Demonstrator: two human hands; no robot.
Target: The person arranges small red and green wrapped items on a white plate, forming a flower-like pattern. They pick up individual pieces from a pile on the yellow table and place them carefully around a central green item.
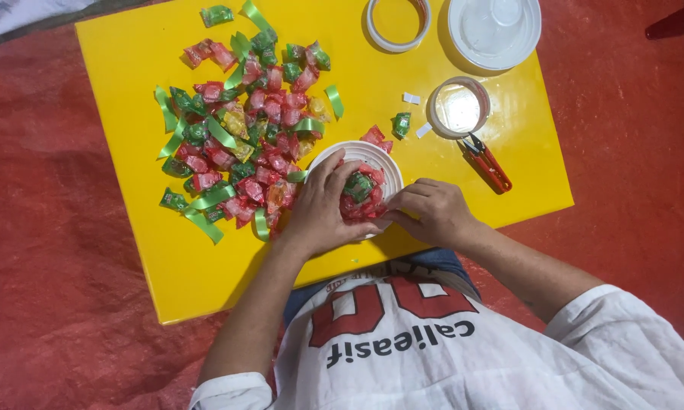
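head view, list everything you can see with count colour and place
table: one, yellow, centre, on red floor covering
wrapped candies: many, red, green, some yellow, heaped left of centre
ribbon strips: several, green, among the heap
bowl: one, white, front centre, filled with candies
tape rolls: two, one at the top edge, one clear at right
lid: one, white, top right
snips: one, red handles, right
left hand: on the bowl's left side
right hand: at the bowl's right rim
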